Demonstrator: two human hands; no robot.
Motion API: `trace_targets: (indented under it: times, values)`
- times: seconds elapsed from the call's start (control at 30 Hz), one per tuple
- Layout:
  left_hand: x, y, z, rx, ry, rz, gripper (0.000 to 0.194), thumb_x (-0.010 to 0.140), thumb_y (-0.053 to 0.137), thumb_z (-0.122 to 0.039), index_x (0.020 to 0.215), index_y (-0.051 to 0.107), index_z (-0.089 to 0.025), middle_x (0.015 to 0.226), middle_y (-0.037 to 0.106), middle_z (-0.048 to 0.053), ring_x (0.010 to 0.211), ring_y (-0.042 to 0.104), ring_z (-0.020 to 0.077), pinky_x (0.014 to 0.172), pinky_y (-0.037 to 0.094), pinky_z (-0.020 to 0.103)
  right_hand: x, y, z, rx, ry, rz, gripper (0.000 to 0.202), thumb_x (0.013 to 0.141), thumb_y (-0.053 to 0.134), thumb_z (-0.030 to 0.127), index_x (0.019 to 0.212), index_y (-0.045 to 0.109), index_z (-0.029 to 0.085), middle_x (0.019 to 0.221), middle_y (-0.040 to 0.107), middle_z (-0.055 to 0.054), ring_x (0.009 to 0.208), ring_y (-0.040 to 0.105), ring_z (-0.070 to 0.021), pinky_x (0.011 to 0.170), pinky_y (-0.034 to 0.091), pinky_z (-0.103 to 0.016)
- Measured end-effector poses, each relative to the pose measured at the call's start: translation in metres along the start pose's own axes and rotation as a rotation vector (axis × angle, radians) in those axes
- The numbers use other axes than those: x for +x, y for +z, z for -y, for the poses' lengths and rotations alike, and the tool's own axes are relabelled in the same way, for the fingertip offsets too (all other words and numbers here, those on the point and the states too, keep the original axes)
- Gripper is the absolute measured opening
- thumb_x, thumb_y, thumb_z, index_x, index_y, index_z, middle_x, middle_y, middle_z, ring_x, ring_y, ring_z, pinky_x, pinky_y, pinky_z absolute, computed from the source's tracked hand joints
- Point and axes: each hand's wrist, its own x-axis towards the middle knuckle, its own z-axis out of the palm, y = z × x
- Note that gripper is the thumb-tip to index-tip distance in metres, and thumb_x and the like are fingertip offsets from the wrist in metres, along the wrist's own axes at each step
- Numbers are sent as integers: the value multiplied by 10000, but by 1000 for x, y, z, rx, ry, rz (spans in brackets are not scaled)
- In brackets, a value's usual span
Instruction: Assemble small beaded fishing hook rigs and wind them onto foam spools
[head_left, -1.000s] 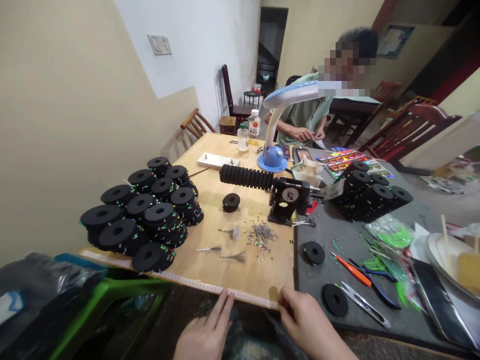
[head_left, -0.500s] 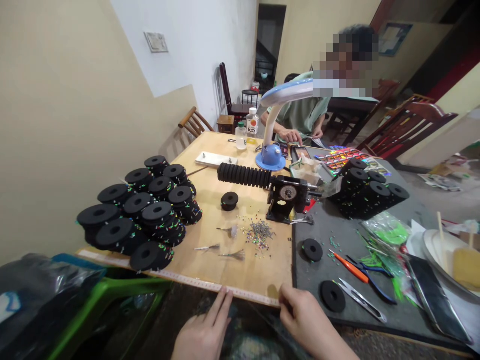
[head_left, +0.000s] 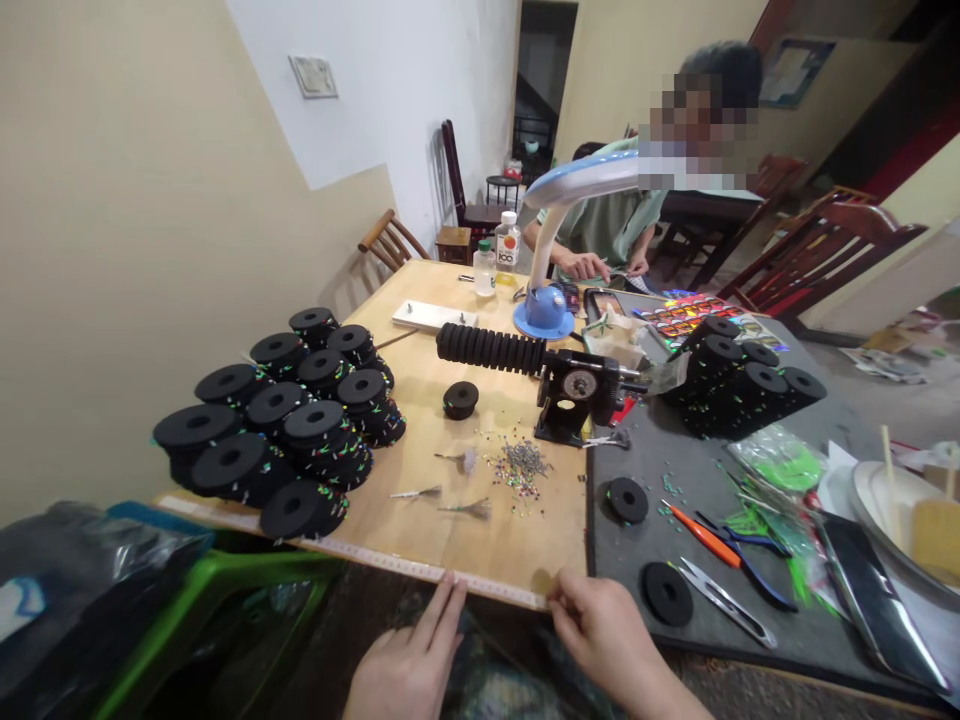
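My left hand (head_left: 411, 655) lies at the front table edge, index and middle fingers stretched out flat on the measuring tape (head_left: 375, 556) fixed there. Near the tape's right end my right hand (head_left: 604, 630) is closed, thumb and fingers pinched together. Whatever it pinches is too thin or hidden to see. Beyond the hands are a pile of small metal pieces and coloured beads (head_left: 523, 460) and several thin bundles of fine strands (head_left: 466, 509). A black foam spool (head_left: 667, 592) lies right of my right hand, with silver tweezers (head_left: 727, 603) beside it.
Stacked black foam spools (head_left: 315, 425) fill the table's left side; more spools (head_left: 765, 380) stand at right. A black winding device (head_left: 577, 390) sits mid-table before a blue lamp (head_left: 544, 310). Orange-handled tool (head_left: 701, 533), pliers (head_left: 757, 570) and phone (head_left: 874, 590) lie right. A co-worker (head_left: 600, 240) sits opposite.
My right hand has shifted slightly left along the table edge, still pinched. My left hand stays in place. The view has tilted very slightly.
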Motion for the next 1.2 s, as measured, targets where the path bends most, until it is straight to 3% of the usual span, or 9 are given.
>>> trace_targets:
  times: [0.23, 0.4, 0.53, 0.63, 0.7, 0.77, 0.87, 1.0, 1.2]
  values:
    - [-1, 1, -6, -3, -65, 11, 411, 926, 426, -135, 1280, 622, -205, 1315, 639, 94, 510, 659, 129, 512, 522, 263, 4, 0, 3, -25, 44, 37, 228, 839, 533, 169, 818, 746, 249, 712, 795, -26, 661, 727, -187, 555, 367, -227]
    - [0, -1, 4, -98, -36, 22, 398, 923, 434, -139, 1276, 614, -181, 1301, 652, 89, 544, 697, 142, 519, 551, 253, 3, 2, 1, 48, 15, 25, 237, 838, 522, 157, 825, 740, 249, 735, 786, -17, 693, 720, -182, 578, 387, -219]
    - [12, -19, 16, -324, -35, -116, 325, 925, 481, -200, 1212, 630, -163, 1168, 739, 92, 800, 746, 200, 699, 594, 260, 1, 2, -4, 140, -12, -19, 213, 832, 521, 161, 799, 720, 228, 718, 758, -11, 666, 689, -167, 598, 402, -213]
    - [31, -36, 11, -572, 1, -183, 333, 893, 538, -132, 1212, 609, -194, 1167, 734, 85, 974, 713, 193, 861, 551, 241, -1, -2, -4, 228, -33, -46, 206, 834, 516, 158, 798, 712, 212, 703, 740, -13, 645, 669, -162, 595, 404, -213]
    - [48, -42, -2, -814, -33, -92, 361, 856, 569, -129, 1214, 589, -173, 1121, 736, 105, 889, 717, 180, 801, 557, 224, -3, -6, -1, 291, -44, -61, 199, 846, 517, 173, 811, 710, 206, 687, 727, -10, 626, 651, -157, 588, 402, -213]
    - [65, -44, -16, -1014, -127, 75, 430, 805, 634, -176, 1225, 564, -123, 837, 750, 65, 649, 681, 163, 649, 551, 227, -6, -10, 2, 346, -55, -78, 188, 848, 523, 183, 814, 707, 200, 665, 709, -4, 604, 629, -151, 578, 396, -212]
    - [83, -41, -31, -1217, -221, 265, 136, 890, 528, -233, 942, 636, -169, 691, 666, 7, 656, 619, 157, 632, 480, 230, -11, -17, 4, 417, -60, -91, 149, 846, 538, 201, 831, 685, 186, 627, 660, 14, 573, 582, -140, 555, 384, -208]
    - [90, -38, -34, -1320, -323, 267, 261, 949, 425, -321, 746, 529, -194, 677, 542, -21, 668, 518, 147, 632, 392, 238, -17, -28, 1, 471, -43, -102, 168, 789, 520, 107, 922, 593, 178, 664, 606, 33, 584, 546, -130, 548, 384, -198]
    - [93, -40, -33, -1488, -420, 290, 294, 933, 428, -423, 724, 435, -217, 658, 413, -51, 657, 431, 146, 622, 344, 241, -19, -40, -2, 359, -24, -80, 172, 738, 479, 49, 758, 550, 205, 658, 597, 29, 600, 559, -136, 567, 384, -208]
